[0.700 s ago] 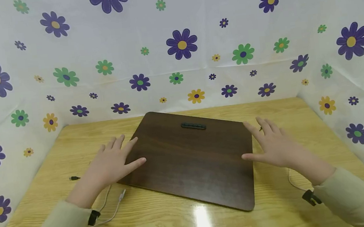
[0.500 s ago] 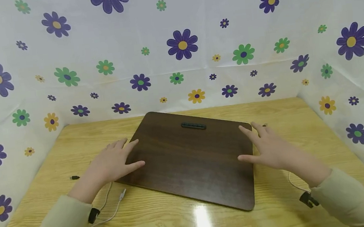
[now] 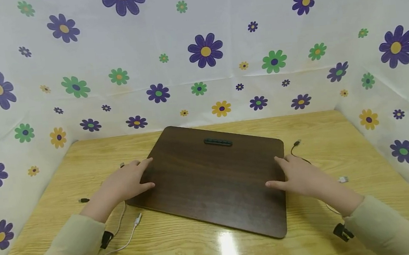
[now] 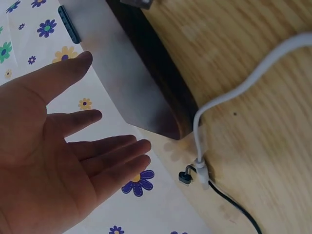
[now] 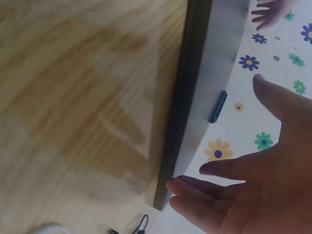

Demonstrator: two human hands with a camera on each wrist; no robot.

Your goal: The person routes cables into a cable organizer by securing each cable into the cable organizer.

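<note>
A dark brown board [image 3: 210, 185] with rounded corners lies at a slant on the table in the head view. Near its far edge sits a dark ridged strip [image 3: 218, 142]. My left hand [image 3: 126, 183] is beside the board's left edge, thumb and index finger spread over it. At the right edge my right hand [image 3: 301, 175] has its thumb over the top. In the left wrist view the left hand [image 4: 63, 151] shows straight fingers, holding nothing. The right wrist view has the right hand [image 5: 258, 170] with fingers extended near the board's side; contact is unclear.
White USB plug [image 3: 137, 219] and black plug [image 3: 83, 200] lie left on the wooden table [image 3: 188, 254]. On the right are another black plug [image 3: 297, 142] and a white plug [image 3: 343, 179]. A flowered cloth [image 3: 172, 31] encloses the back and sides.
Both hands have come lower beside the board, the right one also moving left and nearer. Cable plugs on the right have come into sight. The board looks unmoved.
</note>
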